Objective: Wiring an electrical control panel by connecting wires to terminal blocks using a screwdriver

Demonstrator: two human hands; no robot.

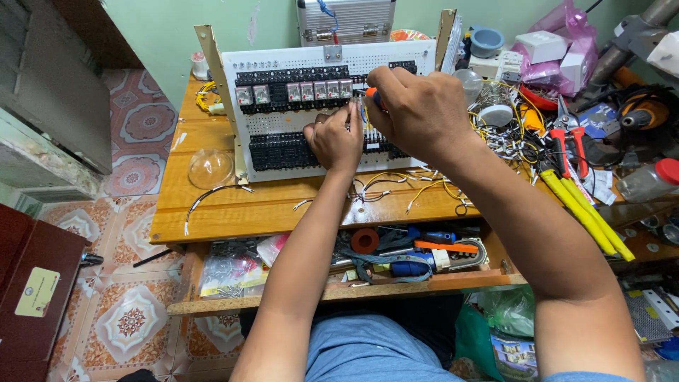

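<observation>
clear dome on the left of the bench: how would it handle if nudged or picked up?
The clear dome looks like thin see-through plastic or glass, so probably light and possibly fragile. Its rounded form may rock or roll if pushed. It sits near the wooden table edge, so a hard nudge could send it off.

screwdriver [373, 95] mostly hidden in right hand [417, 113], tip unseen

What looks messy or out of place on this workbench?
Loose wire offcuts lie scattered on the wooden table below the white panel, and a tangle of wires sprawls beside the right hand. Nothing looks broken.
</observation>
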